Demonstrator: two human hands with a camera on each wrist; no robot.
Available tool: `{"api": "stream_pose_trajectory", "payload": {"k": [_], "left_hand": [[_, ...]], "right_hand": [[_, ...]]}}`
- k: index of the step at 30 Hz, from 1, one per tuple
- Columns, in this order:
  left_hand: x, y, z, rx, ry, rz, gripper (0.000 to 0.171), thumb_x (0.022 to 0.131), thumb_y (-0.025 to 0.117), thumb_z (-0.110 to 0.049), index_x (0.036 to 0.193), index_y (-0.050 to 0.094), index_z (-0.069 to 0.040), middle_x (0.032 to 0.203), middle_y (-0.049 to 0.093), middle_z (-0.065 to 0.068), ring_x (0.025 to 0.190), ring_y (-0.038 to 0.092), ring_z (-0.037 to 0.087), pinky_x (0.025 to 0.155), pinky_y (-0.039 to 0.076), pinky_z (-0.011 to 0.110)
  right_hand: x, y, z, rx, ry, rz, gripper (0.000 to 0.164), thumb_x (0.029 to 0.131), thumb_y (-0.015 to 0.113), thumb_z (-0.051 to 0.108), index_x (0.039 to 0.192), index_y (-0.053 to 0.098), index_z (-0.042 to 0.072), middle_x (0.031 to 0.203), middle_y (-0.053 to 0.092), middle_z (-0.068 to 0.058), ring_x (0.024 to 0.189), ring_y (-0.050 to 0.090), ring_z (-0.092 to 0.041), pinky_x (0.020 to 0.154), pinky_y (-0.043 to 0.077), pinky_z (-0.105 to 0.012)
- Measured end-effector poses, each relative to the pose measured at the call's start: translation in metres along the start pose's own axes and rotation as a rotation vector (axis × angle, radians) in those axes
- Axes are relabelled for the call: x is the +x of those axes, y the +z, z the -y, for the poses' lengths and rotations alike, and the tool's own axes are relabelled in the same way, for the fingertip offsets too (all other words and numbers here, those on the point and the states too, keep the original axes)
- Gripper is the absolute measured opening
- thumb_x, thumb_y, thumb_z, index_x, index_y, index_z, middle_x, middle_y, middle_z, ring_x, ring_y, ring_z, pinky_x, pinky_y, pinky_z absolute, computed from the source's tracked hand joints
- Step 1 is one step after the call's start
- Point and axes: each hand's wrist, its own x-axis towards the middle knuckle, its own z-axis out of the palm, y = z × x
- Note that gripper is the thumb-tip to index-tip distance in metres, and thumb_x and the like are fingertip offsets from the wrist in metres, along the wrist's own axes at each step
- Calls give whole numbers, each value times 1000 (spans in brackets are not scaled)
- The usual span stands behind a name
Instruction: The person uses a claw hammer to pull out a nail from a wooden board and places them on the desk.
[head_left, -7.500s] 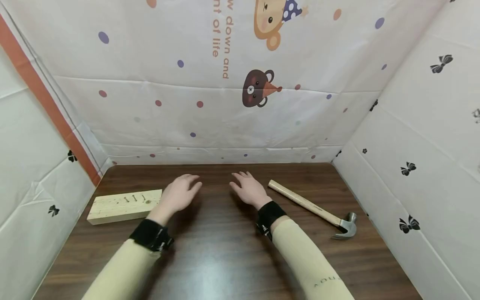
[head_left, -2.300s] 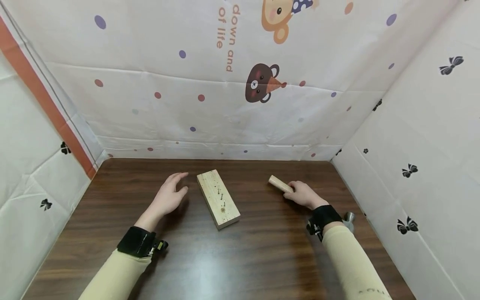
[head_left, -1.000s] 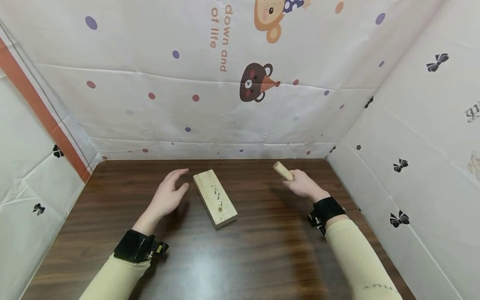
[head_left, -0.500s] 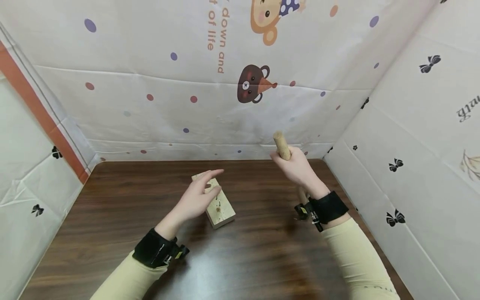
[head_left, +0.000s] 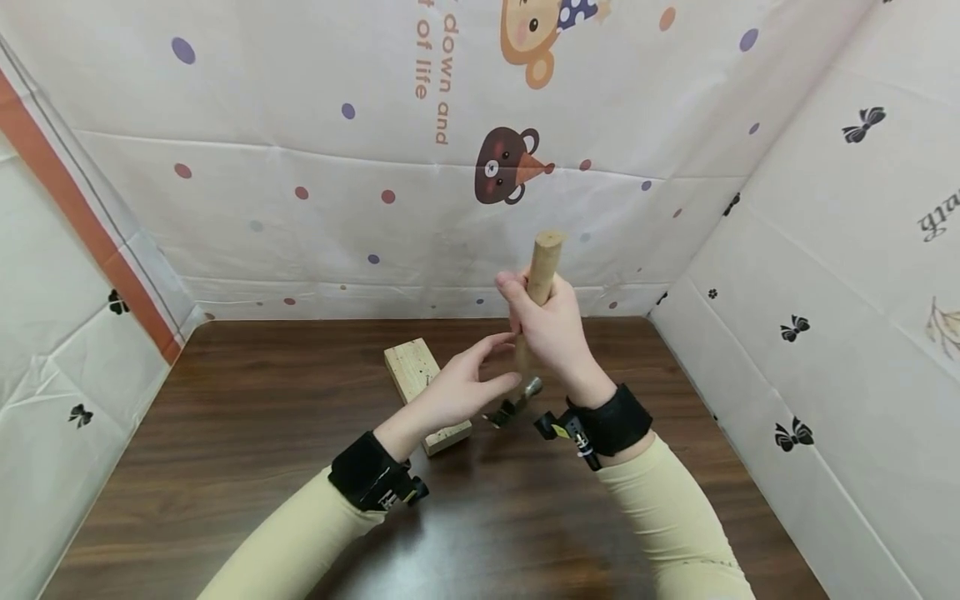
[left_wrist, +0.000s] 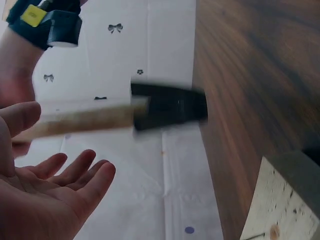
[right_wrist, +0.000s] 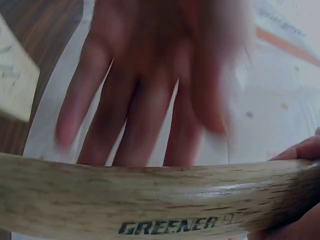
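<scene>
Above the table, my right hand point(head_left: 553, 333) grips a claw hammer by its wooden handle point(head_left: 543, 262), butt end up. Its metal head point(head_left: 516, 403) hangs low and looks blurred and dark in the left wrist view. My left hand point(head_left: 459, 390) reaches toward the handle, fingers apart and loosely extended; whether it touches the wood I cannot tell. In the right wrist view those fingers point(right_wrist: 142, 110) spread behind the handle point(right_wrist: 150, 195), which bears the lettering GREENER. A pale wooden block point(head_left: 411, 363) lies beneath my left wrist, partly covered. One nail point(left_wrist: 254, 236) shows on it.
The brown wood-grain table point(head_left: 285, 417) ends at a white patterned sheet point(head_left: 322, 233) hung behind it. A second sheet point(head_left: 810, 275) with black bows closes the right side. Black straps with small cameras point(head_left: 375, 473) sit on both wrists.
The block went from the left to the middle earlier. My right hand took the hammer, lifted it, turned it butt up and brought it leftward. My left hand moved right toward it.
</scene>
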Motion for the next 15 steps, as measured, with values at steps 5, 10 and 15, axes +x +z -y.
{"api": "stream_pose_trajectory", "payload": {"k": [5,10,15], "left_hand": [[2,4,5,-62,-7,11,46,108,66,-37,148,60,-16,135,70,3,121,68,21,101,55,45],[2,5,10,-114,-8,-9,33,110,63,-31,139,63,-14,109,70,0,97,64,15,87,52,36],[1,6,7,-234,-43,-32,15,108,64,-22,111,65,-8,79,56,2,73,53,18,72,44,34]], "right_hand": [[-4,22,0,38,9,-54,31,104,73,34,96,57,8,61,49,-10,55,50,-31,58,44,-35],[-8,38,-1,76,33,-108,30,103,73,34,96,58,9,61,50,-8,56,51,-29,60,44,-35],[-13,50,4,130,64,-121,27,101,77,32,94,58,13,62,51,-4,58,52,-32,61,45,-34]]}}
